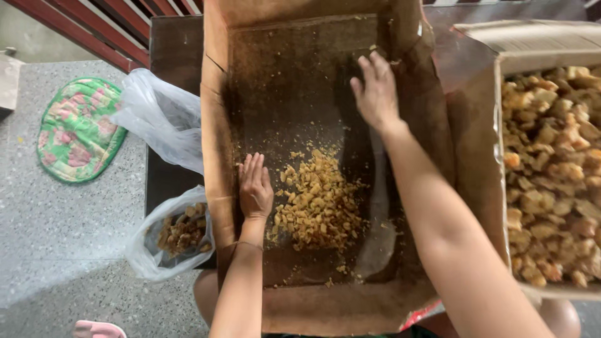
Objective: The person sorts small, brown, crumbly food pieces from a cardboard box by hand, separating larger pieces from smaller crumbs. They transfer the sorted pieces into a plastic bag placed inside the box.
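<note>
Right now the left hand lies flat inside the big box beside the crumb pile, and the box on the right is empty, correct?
Not quite: in the head view the box on the right is full of golden chunks. The left hand does lie flat in the big box beside the crumb pile.

We see a dark table carrying an open cardboard box under both hands, a second box right of our right hand, and two plastic bags left of our left hand.
</note>
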